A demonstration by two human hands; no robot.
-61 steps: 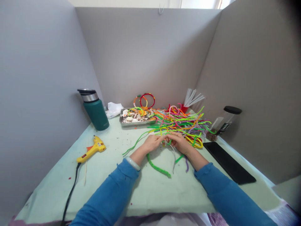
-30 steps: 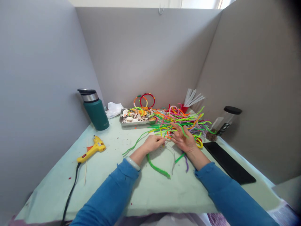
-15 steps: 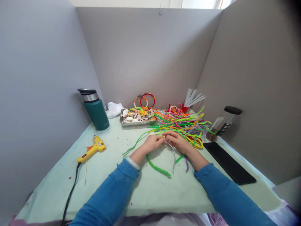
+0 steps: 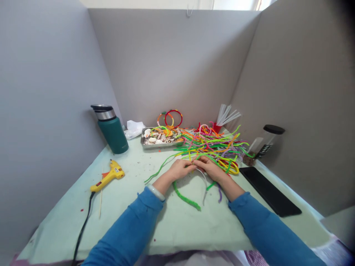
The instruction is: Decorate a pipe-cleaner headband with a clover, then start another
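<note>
A thin headband arches between my hands, its open ends towards me. Its right side is bare white, while green fuzzy pipe cleaner covers the left side. My left hand pinches the band near the top of the arch. Fingertips of my right hand close on the same spot from the other side, almost touching the left ones; the exact pinch point is hidden. Beneath and beside my right wrist show a green strand and a purple pipe cleaner. Just beyond my hands spreads a heap of coloured pipe cleaners.
On the left lie a yellow glue gun with its cord and a thin stick; a green bottle stands behind. A tray of shells, two coloured rings, white sticks in a red cup, a clear jar and a black slab surround the workspace.
My right fingers have drawn in closer around the top of the headband, and the band has shifted very slightly. The left hand stays nearly where it was.
</note>
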